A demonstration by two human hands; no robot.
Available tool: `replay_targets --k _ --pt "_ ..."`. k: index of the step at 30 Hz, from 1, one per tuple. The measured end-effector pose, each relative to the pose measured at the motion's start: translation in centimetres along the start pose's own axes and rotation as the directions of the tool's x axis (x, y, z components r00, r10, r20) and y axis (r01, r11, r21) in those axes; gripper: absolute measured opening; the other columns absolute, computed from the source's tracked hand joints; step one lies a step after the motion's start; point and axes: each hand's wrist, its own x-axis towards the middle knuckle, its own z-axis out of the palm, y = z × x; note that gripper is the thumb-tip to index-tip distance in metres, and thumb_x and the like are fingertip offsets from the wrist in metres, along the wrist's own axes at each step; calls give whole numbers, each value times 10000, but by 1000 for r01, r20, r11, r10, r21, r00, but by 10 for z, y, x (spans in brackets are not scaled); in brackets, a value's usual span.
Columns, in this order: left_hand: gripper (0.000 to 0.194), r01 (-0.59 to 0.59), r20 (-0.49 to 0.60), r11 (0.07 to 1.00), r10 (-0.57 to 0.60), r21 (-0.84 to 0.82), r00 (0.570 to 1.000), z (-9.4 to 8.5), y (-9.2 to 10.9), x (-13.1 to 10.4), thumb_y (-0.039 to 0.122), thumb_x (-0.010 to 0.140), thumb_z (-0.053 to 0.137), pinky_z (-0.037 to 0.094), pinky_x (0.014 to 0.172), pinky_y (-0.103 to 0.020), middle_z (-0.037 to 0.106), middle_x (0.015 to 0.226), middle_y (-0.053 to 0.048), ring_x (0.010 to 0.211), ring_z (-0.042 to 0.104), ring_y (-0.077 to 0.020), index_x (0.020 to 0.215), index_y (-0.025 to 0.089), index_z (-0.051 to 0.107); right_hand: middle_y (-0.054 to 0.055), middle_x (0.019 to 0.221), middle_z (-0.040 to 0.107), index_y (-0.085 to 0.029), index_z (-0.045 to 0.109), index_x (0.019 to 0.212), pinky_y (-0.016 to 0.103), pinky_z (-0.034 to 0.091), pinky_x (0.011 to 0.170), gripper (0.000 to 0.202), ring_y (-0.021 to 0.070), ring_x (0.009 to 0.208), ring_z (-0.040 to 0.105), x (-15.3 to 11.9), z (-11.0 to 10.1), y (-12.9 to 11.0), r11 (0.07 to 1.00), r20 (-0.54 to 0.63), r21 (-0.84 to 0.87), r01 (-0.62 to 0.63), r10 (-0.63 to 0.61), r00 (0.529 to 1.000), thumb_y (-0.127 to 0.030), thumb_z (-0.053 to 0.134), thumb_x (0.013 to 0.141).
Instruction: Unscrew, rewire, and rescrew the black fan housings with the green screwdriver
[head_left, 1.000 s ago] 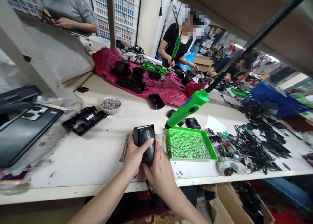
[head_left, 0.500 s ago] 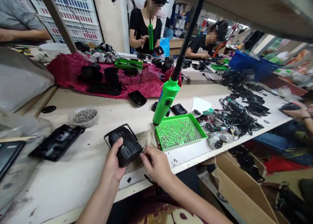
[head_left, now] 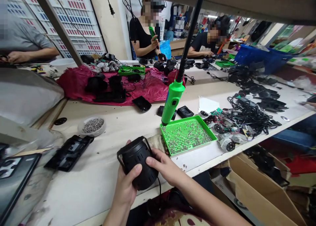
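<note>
Right hand [head_left: 165, 165] moved onto black vented housing [head_left: 139, 160], fingers pinching side; left hand [head_left: 126, 186] cradles opposite side, thumb overlapping (cord [head_left: 160, 186] dangles below right thumb).

Near, one left hand [head_left: 127, 183] and one right hand [head_left: 168, 166] share one black housing [head_left: 138, 161]. One green tray [head_left: 194, 147] lies near right, one clear bowl [head_left: 92, 134] left (the screws [head_left: 93, 124] in both are beyond counting). Two green screwdrivers [head_left: 172, 104] show, one hanging near, one far. Three co-workers [head_left: 139, 38] are far, one phone [head_left: 21, 181] near left.
</note>
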Motion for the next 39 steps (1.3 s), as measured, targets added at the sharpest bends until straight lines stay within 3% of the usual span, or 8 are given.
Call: replay_targets --k 4,11,21,24,27,30,35,39 --pt "969 24 3 1000 -24 14 1000 -4 0 2 365 556 875 508 959 -424 634 1292 -82 1219 554 -333 1417 310 433 82 1100 715 -169 620 1156 414 500 961 638 274 1106 635 0 3 3 998 -41 63 -23 26 999 -616 703 709" --pt "886 41 41 996 -45 83 998 -18 19 3 711 498 773 507 946 -445 665 1251 -110 1221 538 -391 1245 256 637 88 1216 683 -197 612 1216 451 495 982 637 279 1151 628 -6 -1 -3 992 53 -65 106 -103 993 -596 708 729" --pt "559 300 -60 954 -301 -26 952 -19 33 14 652 546 776 480 961 -492 761 961 -114 1167 576 -391 858 190 774 84 1190 696 -215 617 1221 463 495 974 674 277 1125 643 -8 -1 2 994 99 -15 106 -104 990 -611 739 689" --pt "650 230 77 972 -226 -40 971 -22 30 7 744 524 733 473 976 -457 748 1039 -107 1203 554 -378 901 216 774 98 1186 694 -200 624 1210 467 474 995 690 280 1126 638 -8 -3 1 996 102 -14 93 -91 991 -636 728 686" --pt "672 85 137 996 -88 29 987 -24 26 -1 645 468 828 452 1000 -418 723 1128 -94 1238 526 -370 998 240 756 93 1140 706 -192 628 1206 449 467 997 685 274 1100 648 -10 -5 0 998 154 13 65 -66 986 -637 725 694" --pt "723 31 121 995 -42 91 992 -23 24 -4 536 501 863 428 1024 -425 704 1171 -100 1248 516 -369 1143 245 703 84 1122 712 -205 637 1193 438 479 977 665 274 1087 650 -11 -5 4 997 149 48 59 -66 987 -629 736 690" --pt "932 83 142 996 -86 27 986 -16 21 -6 700 425 809 432 1024 -464 676 1221 -113 1254 512 -381 1239 281 640 98 1124 715 -203 656 1163 440 456 1016 675 286 1142 626 -5 5 15 985 -26 169 29 -24 999 -647 749 662" --pt "896 30 72 991 -40 130 997 -7 22 -9 481 430 913 461 993 -443 702 1153 -120 1163 589 -356 1243 242 619 105 1119 718 -185 651 1158 449 468 1004 680 293 1139 628 1 9 9 989 -13 149 -5 7 1000 -679 700 693"
